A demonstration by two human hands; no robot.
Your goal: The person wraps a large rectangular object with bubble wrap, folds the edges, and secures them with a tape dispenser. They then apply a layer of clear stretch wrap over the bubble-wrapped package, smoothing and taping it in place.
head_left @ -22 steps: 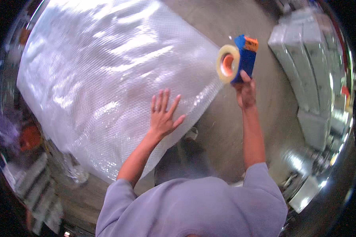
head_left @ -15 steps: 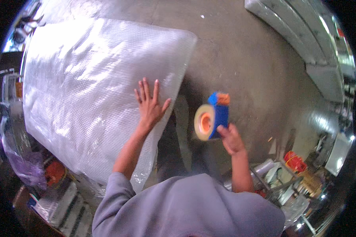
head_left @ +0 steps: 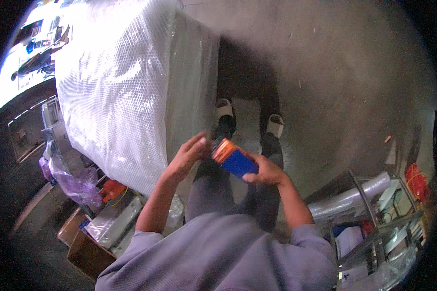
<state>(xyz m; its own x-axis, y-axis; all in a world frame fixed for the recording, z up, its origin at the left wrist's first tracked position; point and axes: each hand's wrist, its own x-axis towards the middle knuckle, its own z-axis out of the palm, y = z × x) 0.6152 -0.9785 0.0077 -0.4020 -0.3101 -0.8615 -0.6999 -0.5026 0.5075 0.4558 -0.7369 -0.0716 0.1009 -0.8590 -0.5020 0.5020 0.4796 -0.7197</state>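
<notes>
My right hand (head_left: 269, 170) is closed round a blue and orange tape dispenser (head_left: 240, 164), held in front of my legs with its orange end tilted up to the left. Close to that end is my left hand (head_left: 187, 156), fingers stretched out and slightly blurred. Whether its fingertips touch the dispenser or the tape is hard to make out. On the left stands a large box-shaped load (head_left: 116, 92) wrapped in clear bubble wrap, its near side facing me. The tape roll is not visible from this angle.
A metal-framed rack (head_left: 374, 233) at lower right holds a clear film roll (head_left: 352, 196) and other items, with a red bundle (head_left: 416, 182) beside it. At lower left are a cardboard box (head_left: 90, 254), purple plastic film (head_left: 77, 186) and an orange item (head_left: 112, 190).
My left hand has come off the bubble wrap to the dispenser. My right hand has brought the dispenser left and turned it. The view has shifted, showing the wrapped load's side and my feet.
</notes>
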